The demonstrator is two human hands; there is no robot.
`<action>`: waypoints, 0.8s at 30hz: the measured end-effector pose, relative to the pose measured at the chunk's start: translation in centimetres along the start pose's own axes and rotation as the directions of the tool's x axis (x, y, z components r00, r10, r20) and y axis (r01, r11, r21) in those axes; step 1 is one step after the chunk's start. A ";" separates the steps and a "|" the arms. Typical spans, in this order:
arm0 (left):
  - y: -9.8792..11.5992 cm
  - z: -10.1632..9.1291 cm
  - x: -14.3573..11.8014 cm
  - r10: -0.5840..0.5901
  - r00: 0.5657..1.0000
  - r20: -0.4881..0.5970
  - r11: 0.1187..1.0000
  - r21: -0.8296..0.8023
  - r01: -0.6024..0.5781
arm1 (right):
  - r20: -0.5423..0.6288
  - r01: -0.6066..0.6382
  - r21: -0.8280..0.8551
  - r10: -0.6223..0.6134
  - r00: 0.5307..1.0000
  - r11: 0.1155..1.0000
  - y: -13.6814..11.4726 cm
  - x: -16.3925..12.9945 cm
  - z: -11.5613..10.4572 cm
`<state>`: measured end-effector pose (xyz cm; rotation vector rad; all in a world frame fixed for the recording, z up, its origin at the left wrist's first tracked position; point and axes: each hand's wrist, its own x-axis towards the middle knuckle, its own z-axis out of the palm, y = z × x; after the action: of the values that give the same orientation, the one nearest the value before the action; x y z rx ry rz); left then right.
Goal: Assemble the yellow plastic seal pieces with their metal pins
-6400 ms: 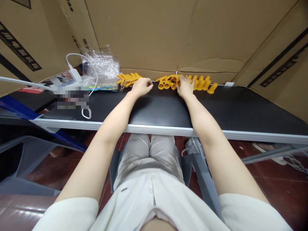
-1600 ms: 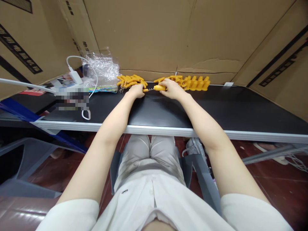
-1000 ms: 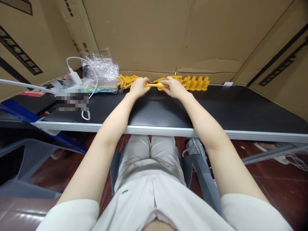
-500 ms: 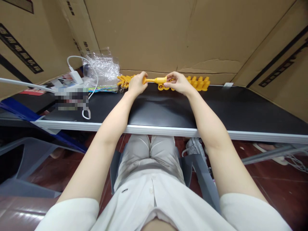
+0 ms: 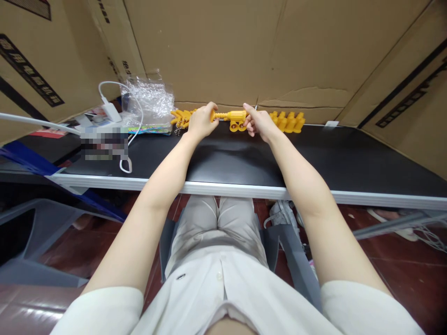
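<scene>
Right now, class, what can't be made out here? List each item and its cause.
In the head view:
Grip end of the yellow tool: mostly covered by the left hand.
Whether the right hand touches that tool: too small to tell.
Metal spirals: too small to count.
Far end of the white cable: cut off by left edge.

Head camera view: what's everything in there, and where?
Ribbed piece: one, yellow, centre
Pieces with spirals: uncountable, yellow, centre left
Round ends: two visible, yellow, centre
Upright pieces: several, yellow, centre right
Clear plastic: uncountable, transparent, back left
Plug with cable: one, white, left
Table: one, black, beneath these
Cardboard panels: several, brown, behind
Chairs: seemingly two, grey, below
Floor: one, red, below
Left hand: one, bare, gripping ribbed piece
Right hand: one, bare, beside it
</scene>
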<state>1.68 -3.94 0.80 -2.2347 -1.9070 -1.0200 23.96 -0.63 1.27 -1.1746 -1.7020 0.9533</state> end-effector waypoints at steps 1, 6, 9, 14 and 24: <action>0.1 0.0 0.0 0.001 1.000 -0.009 1.000 0.003 -0.001 | 0.001 -0.004 0.004 0.004 1.000 1.000 0.1 0.1 0.0; 0.4 0.0 -0.1 0.000 1.000 -0.024 1.000 0.010 0.000 | 0.006 -0.028 0.019 0.028 1.000 0.999 -0.1 0.1 0.5; 0.4 0.1 -0.1 0.001 1.000 -0.016 1.000 0.011 -0.001 | 0.013 -0.047 0.033 0.046 0.999 0.998 -0.3 -0.1 0.6; 0.3 0.2 -0.1 0.006 1.000 -0.021 1.000 0.003 -0.006 | 0.012 -0.068 0.047 0.068 0.998 0.997 0.0 0.2 0.6; 0.2 0.1 -0.2 -0.013 1.000 -0.003 1.000 0.004 0.013 | 0.070 -0.184 0.042 0.181 0.981 0.982 -0.4 0.1 0.4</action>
<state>1.96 -4.09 0.69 -2.2205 -1.9236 -1.0192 23.48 -0.63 1.49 -1.2969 -1.6341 1.1502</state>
